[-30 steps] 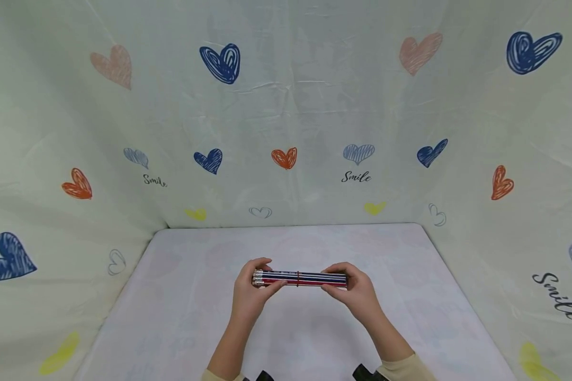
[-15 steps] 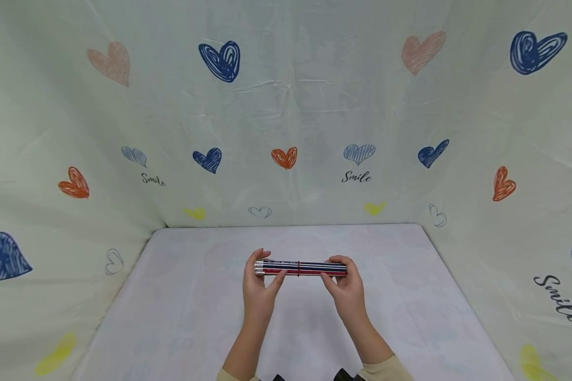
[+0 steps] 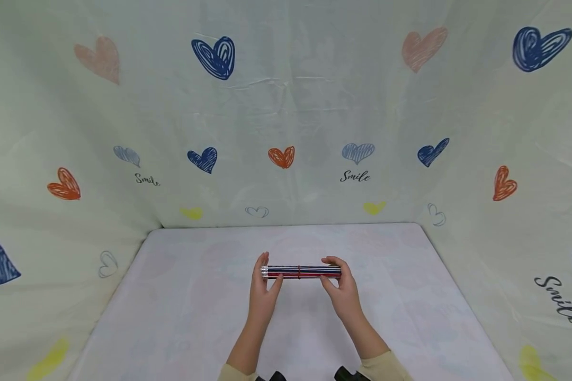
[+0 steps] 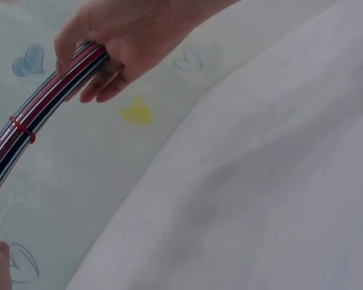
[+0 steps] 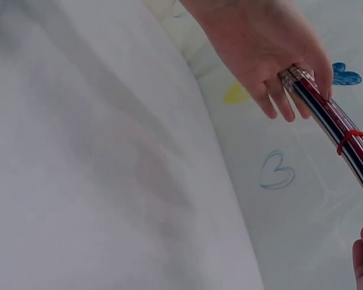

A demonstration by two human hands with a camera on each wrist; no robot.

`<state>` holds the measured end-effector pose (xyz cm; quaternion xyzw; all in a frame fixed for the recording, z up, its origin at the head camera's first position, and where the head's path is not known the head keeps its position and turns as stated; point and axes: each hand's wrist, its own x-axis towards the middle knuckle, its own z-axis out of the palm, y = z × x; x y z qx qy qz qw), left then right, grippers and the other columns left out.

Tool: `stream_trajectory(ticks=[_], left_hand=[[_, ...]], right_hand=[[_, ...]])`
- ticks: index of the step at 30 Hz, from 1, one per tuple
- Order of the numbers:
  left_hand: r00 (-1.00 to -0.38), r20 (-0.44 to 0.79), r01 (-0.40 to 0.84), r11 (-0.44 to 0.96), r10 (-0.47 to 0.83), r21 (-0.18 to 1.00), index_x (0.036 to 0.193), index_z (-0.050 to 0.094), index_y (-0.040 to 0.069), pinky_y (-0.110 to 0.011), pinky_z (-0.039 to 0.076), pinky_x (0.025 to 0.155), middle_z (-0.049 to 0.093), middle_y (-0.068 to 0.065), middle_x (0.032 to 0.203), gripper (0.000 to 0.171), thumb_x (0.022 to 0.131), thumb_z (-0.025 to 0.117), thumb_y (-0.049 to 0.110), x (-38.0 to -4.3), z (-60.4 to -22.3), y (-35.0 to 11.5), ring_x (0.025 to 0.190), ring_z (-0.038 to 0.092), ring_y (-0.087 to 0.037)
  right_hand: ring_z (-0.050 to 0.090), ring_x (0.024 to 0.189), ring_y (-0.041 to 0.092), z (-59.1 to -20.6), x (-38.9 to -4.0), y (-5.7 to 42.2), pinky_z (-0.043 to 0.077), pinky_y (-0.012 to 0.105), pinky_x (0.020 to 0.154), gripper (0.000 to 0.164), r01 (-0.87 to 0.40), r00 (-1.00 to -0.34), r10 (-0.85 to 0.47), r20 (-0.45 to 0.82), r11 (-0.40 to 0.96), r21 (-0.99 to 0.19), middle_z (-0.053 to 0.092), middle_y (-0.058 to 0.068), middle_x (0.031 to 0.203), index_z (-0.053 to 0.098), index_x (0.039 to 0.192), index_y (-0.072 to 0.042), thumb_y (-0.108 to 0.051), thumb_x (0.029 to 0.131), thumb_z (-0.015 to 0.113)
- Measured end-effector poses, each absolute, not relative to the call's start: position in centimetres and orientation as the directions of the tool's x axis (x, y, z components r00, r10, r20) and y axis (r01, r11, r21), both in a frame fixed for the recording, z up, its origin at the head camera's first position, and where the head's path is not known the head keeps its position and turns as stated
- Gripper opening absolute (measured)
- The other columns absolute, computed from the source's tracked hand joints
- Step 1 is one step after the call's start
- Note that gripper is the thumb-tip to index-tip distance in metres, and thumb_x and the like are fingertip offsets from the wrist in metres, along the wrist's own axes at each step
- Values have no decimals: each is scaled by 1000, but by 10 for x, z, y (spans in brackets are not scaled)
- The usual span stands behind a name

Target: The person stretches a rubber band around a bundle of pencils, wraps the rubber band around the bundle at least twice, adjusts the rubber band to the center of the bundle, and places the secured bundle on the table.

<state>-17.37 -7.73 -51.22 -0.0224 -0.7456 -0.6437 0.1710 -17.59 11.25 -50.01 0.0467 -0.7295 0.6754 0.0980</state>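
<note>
A bundle of striped pencils (image 3: 301, 272), dark blue and red, lies level across the head view. A thin red band (image 4: 22, 130) circles its middle. My left hand (image 3: 261, 300) holds the end with the silvery tips (image 5: 288, 75), thumb on the near side and fingers behind. The opposite end is gripped by my right hand (image 3: 345, 296) between thumb and fingers. Both hands hold the bundle above the white table. Each wrist view shows the opposite hand clearly, with only fingertips of its own hand at the edge. Some fingers are hidden behind the pencils.
Under the hands spreads a white tabletop (image 3: 195, 307) with rounded far corners. A pale curtain (image 3: 248, 116) printed with hearts and "Smile" rises behind it and along both sides. Soft shadows fall on the table.
Both hands first lifted the bundle upward in the head view, then it dipped slightly. The forearms drew closer together, and the bundle looks a little shorter now. Both hands kept hold.
</note>
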Motion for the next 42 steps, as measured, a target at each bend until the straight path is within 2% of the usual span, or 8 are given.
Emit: stream_trajectory(ticks=[6,10,14,20,22,31,38,42], left_hand=[[-968,196,176,130,-157,976,148,32,2,-51,29,108,37,-14,151,59,94,58,-1,-186,-530,-84,139,33,-32],[-981,140,125,112,-137,986,147,35,0,-49,29,108,36,-20,150,57,95,57,0,-196,-544,-87,139,33,-35],[-988,89,69,150,-126,986,147,35,-1,-49,31,108,37,-26,148,56,96,59,3,-206,-560,-89,138,33,-38],[-989,62,21,284,-135,959,145,37,1,-51,33,106,39,-27,145,54,97,60,8,-217,-587,-89,134,38,-40],[-986,79,24,347,-146,938,143,41,2,-53,35,104,43,-26,140,52,96,62,10,-219,-593,-90,129,41,-39],[-979,110,11,493,-173,870,128,58,5,-48,39,100,57,-15,121,41,89,70,7,-223,-606,-94,117,45,-32],[-975,169,65,539,-146,840,118,64,3,-47,39,100,62,-13,117,37,83,75,3,-221,-608,-95,116,50,-33],[-970,185,67,552,-161,831,115,64,4,-48,40,99,63,-12,116,35,82,75,2,-220,-607,-95,114,51,-34]], right_hand=[[47,126,32,-519,-185,115,38,53,100,53,-158,-987,12,163,172,-972,51,13,139,42,139,-3,3,91,62],[42,129,36,-535,-198,115,35,58,101,57,-147,-989,-6,148,156,-977,44,18,143,39,141,-1,4,89,61],[40,131,37,-553,-211,116,36,52,101,54,-143,-990,-25,141,186,-972,39,20,146,37,142,0,4,92,58],[45,122,37,-587,-225,118,45,23,89,47,-122,-992,-55,115,152,-981,41,27,139,33,138,6,4,96,55],[49,115,35,-595,-226,118,45,19,85,44,-114,-993,-55,107,147,-983,45,27,132,36,135,6,4,96,56],[53,107,32,-608,-234,126,39,48,95,29,-126,-990,-5,138,436,-891,60,15,110,59,112,-3,-10,88,72],[55,102,26,-618,-236,133,41,34,93,26,-266,-955,4,298,437,-859,61,8,103,67,101,-2,-1,78,78],[57,103,28,-620,-235,129,42,37,93,28,-273,-948,12,317,480,-834,62,9,105,67,105,-3,-2,79,78]])
